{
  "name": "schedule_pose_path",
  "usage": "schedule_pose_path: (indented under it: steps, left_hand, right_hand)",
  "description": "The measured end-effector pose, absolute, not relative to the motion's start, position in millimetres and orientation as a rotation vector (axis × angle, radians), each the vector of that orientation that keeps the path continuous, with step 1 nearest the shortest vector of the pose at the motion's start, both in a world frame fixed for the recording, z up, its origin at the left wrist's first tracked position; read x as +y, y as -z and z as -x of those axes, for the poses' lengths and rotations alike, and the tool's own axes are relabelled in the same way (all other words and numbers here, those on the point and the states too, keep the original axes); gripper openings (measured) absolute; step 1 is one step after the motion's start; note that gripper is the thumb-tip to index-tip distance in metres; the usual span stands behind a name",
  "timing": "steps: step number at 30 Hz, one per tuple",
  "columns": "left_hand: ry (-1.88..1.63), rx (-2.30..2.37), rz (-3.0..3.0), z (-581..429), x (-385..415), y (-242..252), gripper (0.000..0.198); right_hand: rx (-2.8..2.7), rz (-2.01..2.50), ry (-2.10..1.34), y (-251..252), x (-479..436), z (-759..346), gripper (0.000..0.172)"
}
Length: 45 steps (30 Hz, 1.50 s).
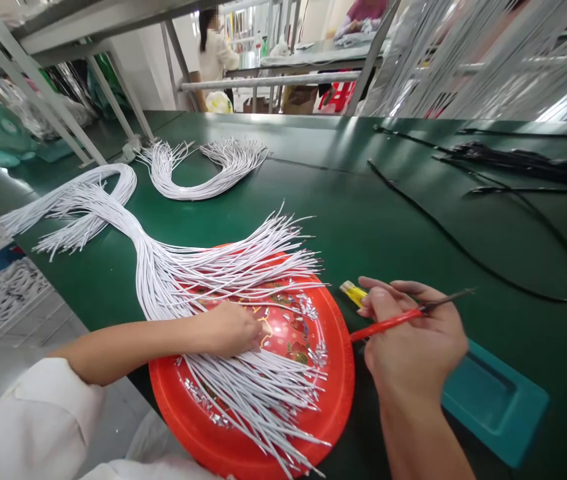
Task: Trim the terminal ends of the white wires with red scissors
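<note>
Running lengthwise from near the left edge of the table [333, 200], the white wires [168, 273] cross the red tray [342, 360] at the near edge, their free ends pointing right in two fans, one angled far, one near. The left hand [236, 330] is set between the fans, fingers folded, its grip hidden; the right hand [413, 340], fingers partly curled, holds a red-handled tool [388, 325], metal tip rightward, beyond the tray's right rim, with open tabletop between tray and black cable [563, 299].
</note>
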<state>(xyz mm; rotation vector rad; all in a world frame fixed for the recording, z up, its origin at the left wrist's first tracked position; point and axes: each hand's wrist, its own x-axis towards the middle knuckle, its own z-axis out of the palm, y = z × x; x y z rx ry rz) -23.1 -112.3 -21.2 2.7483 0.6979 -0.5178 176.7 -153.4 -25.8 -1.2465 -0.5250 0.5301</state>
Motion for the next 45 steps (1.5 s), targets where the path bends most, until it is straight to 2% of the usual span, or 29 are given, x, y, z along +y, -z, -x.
schedule_pose_path:
  steps: [15, 20, 25, 30, 41, 45]
  left_hand:
    - [0.425, 0.491, -2.783, 40.3, -114.3, 26.2, 0.01]
    - [0.189, 0.6, -2.731, 44.6, -112.2, 23.4, 0.014]
    - [-0.139, 0.782, -2.36, 29.9, -110.9, 7.5, 0.019]
    - [-0.161, 0.645, -2.282, -4.2, -122.0, 3.6, 0.019]
    - [-0.383, 0.821, -2.231, -20.3, -128.2, 27.8, 0.021]
    - [-0.41, 0.859, -2.227, -21.7, -127.2, 30.0, 0.021]
  right_hand:
    - [-0.554, 1.24, -0.586, 23.5, -155.3, -174.9, 0.02]
    - [-0.542, 1.229, -0.571, 21.7, -156.4, -177.0, 0.02]
    - [-0.518, 1.229, -0.548, 14.5, -156.5, -177.1, 0.023]
    - [-0.531, 1.214, -0.496, 10.6, -156.8, -176.9, 0.024]
    - [-0.683, 1.258, -0.525, 5.7, -164.5, -165.8, 0.02]
    - [-0.787, 1.408, -0.669, 12.6, -166.6, -175.1, 0.028]
